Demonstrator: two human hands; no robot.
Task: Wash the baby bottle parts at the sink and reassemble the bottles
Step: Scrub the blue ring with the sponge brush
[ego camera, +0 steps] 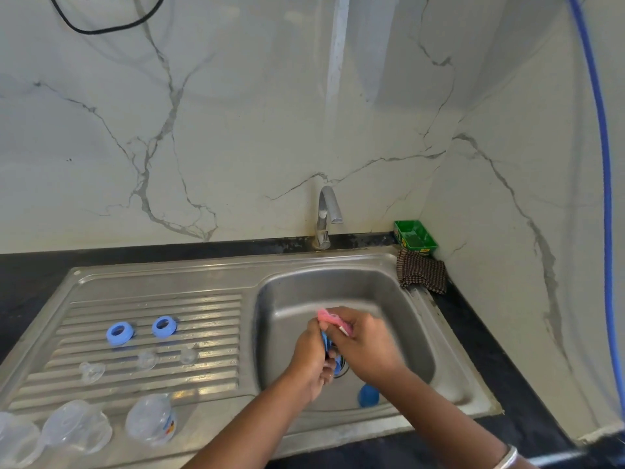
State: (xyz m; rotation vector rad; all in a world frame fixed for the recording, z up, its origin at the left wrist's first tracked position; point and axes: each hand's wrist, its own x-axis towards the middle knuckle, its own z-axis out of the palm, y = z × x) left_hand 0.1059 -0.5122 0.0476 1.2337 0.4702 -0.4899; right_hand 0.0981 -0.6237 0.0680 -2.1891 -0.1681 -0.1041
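Over the sink basin (399, 299), my left hand (313, 358) grips a blue bottle ring (327, 343). Against that ring my right hand (363, 343) holds a pink scrubber (329, 316). Another blue part (368, 395) lies on the basin floor near the front. On the ribbed drainboard (203, 309) sit two blue rings (119, 334) (164, 326), three clear teats (91, 371) (147, 359) (188, 355), and clear bottles (150, 418) (76, 429) at the front left.
The tap (326, 214) stands behind the basin with no water running. A green soap tray (415, 235) and a checked cloth (421, 272) occupy the back right corner. A blue hose (605, 198) hangs along the right wall. Dark countertop (27, 275) surrounds the sink.
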